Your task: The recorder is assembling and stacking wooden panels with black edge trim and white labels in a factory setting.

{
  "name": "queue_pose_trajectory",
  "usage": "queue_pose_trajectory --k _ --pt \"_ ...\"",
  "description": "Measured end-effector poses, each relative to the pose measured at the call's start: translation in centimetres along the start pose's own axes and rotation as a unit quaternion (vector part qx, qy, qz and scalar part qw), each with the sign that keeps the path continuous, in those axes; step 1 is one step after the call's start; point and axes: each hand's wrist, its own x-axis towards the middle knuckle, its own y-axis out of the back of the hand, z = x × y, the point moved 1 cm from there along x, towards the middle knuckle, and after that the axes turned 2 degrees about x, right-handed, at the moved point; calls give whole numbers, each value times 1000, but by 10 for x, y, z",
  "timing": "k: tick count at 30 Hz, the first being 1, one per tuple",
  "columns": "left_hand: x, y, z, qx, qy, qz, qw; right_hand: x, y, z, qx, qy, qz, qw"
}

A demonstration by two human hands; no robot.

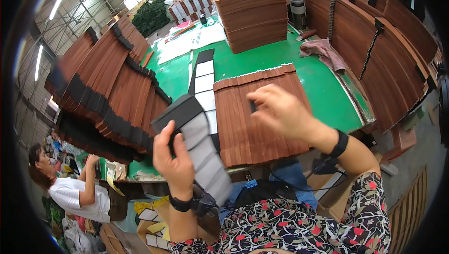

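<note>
My left hand (pixel 174 163) grips a long black strip (pixel 180 109) with a row of grey-white pads along it, thumb on the near face; the strip hangs down in front of me, its lower end blurred. A brown panel of narrow wood-look slats (pixel 262 123), with a pale wavy far edge, lies flat on the green table (pixel 327 95). Over this panel my right hand (pixel 285 113) is raised with its fingers bent together, smeared by motion. A small black piece (pixel 253 106) shows at its fingertips. Beside the panel lies another black strip with white pads (pixel 204 83).
Stacked brown slats with black ends (pixel 112 95) lean at the left. A tall pile of brown panels (pixel 252 18), a flask (pixel 297 8) and a pink cloth (pixel 322 53) sit farther back. More panels (pixel 383 53) stand at right. A person in white (pixel 79 195) is at left.
</note>
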Motion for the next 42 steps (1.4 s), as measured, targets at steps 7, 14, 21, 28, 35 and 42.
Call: queue_pose_trajectory --k 7,14,21,28,35,42 --pt "25 -34 -4 113 -149 -80 979 -17 97 138 -105 -156 22 982" --pt "-17 -106 -32 180 -65 -251 949 -10 89 192 -119 -197 -61 971" --pt "-24 -100 -41 131 14 -220 966 10 83 196 -128 -198 -116 965" --pt "-31 -96 -45 90 55 -204 973 11 83 200 -116 -214 -151 958" --pt "-34 -95 -49 64 62 -205 975 10 79 197 -123 -226 -142 956" --pt "-36 -90 -51 63 75 -216 972 13 76 198 -133 -223 -145 955"
